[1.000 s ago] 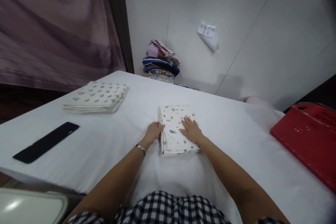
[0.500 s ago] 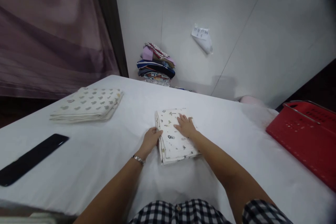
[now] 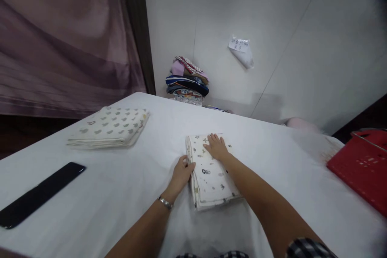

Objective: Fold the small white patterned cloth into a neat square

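A folded white cloth (image 3: 208, 185) with small plant-like prints lies on the white-covered table in front of me. My left hand (image 3: 181, 173), with a metal band at the wrist, grips the cloth's left folded edge, thumb on top; part of its fingers is hidden. Flat on the upper part of the cloth rests my right hand (image 3: 217, 147), its fingers spread. A second folded cloth (image 3: 111, 127), white with grey-green leaf-like prints, lies farther left, apart from both hands.
A long black flat object (image 3: 42, 195) lies at the table's left. At the right edge stands a red plastic basket (image 3: 363, 165) with a metal handle. Beyond the white table (image 3: 121, 185), folded fabrics (image 3: 187, 82) are piled against the wall. A purple curtain (image 3: 66, 48) hangs at left.
The view has shifted, so everything appears slightly lower and farther right. Both hands keep nearly the same places on the cloth, with the right hand slightly nearer its far edge.
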A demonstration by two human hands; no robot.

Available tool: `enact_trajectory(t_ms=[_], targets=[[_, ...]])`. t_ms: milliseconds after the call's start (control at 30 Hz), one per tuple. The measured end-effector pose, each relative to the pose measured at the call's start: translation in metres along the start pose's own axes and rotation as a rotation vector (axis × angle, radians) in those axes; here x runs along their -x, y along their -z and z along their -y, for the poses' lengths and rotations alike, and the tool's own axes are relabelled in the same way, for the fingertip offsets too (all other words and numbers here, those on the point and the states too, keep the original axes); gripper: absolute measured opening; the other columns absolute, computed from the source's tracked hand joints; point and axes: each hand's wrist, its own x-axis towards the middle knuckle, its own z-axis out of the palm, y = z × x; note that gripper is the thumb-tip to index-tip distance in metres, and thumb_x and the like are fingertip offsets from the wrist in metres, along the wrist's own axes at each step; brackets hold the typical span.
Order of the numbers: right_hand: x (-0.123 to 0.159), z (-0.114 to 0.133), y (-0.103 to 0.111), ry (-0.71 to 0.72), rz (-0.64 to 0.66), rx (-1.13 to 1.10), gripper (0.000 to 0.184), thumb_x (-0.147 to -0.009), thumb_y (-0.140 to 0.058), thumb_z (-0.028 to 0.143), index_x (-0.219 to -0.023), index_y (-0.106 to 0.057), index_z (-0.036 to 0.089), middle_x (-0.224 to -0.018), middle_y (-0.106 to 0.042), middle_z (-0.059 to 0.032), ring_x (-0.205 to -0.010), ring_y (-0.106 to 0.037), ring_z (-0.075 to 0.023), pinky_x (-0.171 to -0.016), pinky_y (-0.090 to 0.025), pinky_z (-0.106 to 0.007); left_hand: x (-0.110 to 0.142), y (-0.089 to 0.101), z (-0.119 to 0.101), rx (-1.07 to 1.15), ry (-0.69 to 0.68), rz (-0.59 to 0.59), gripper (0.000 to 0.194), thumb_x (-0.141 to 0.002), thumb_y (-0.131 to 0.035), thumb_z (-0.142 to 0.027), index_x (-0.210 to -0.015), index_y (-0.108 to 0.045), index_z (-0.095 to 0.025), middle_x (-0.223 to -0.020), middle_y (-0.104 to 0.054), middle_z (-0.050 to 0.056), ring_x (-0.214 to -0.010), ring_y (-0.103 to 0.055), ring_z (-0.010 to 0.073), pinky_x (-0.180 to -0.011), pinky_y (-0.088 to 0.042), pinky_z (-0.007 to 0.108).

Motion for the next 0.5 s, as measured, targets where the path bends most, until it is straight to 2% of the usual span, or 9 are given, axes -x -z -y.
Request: enact_trajectory(t_ms=[100,200,300,433,500], targets=[[0.001,0.010,0.003,0.017,-0.039,-0.022,0.068,-0.091,-0.015,0.056,-0.144,-0.021,0.015,-0.152,-0.010,-0.0089,-0.140,-0.004,-0.0235,-0.110,-0.003,-0.045,0.003,0.000,-0.002,-0.041,-0.003,0.035,0.063,-0.072,-0.065,-0.031,-0.127,-0.042,-0.013,-0.083,-0.067,0.005,-0.075,-0.063,0.0183,-0.070,-0.047,0.029],[0.003,0.033,0.001,0.142,-0.090,-0.056,0.066,-0.092,-0.015,0.056,-0.144,-0.024,0.017,-0.152,-0.011,-0.0070,-0.140,-0.002,-0.0222,-0.110,-0.002,-0.045,0.005,-0.001,-0.004,-0.046,0.000,0.030,0.065,-0.072,-0.064,-0.029,-0.130,-0.039,-0.012,-0.082,-0.067,0.005,-0.074,-0.063,0.0176,-0.069,-0.047,0.028],[0.003,0.052,-0.006,0.233,-0.057,-0.079,0.061,-0.093,-0.017,0.052,-0.142,-0.027,0.018,-0.152,-0.016,-0.0063,-0.140,-0.007,-0.0212,-0.110,-0.004,-0.045,0.006,-0.002,-0.006,-0.012,0.011,0.029,0.065,-0.072,-0.065,-0.028,-0.129,-0.039,-0.012,-0.083,-0.067,0.005,-0.072,-0.063,0.0169,-0.068,-0.047,0.027],[0.003,0.056,-0.005,0.231,0.005,-0.118,0.060,-0.093,-0.020,0.051,-0.142,-0.028,0.018,-0.152,-0.016,-0.0072,-0.139,-0.009,-0.0223,-0.110,-0.006,-0.047,0.006,-0.001,-0.006,0.016,0.018,0.041,0.067,-0.072,-0.066,-0.028,-0.130,-0.038,-0.012,-0.086,-0.068,0.006,-0.074,-0.064,0.0166,-0.068,-0.048,0.026],[0.005,0.052,-0.001,0.225,-0.013,-0.136,0.061,-0.093,-0.020,0.052,-0.142,-0.027,0.018,-0.152,-0.015,-0.0079,-0.140,-0.008,-0.0233,-0.110,-0.007,-0.048,0.006,-0.001,-0.006,-0.008,0.016,0.045,0.068,-0.072,-0.066,-0.029,-0.131,-0.037,-0.012,-0.086,-0.068,0.006,-0.074,-0.064,0.0168,-0.067,-0.048,0.027]])
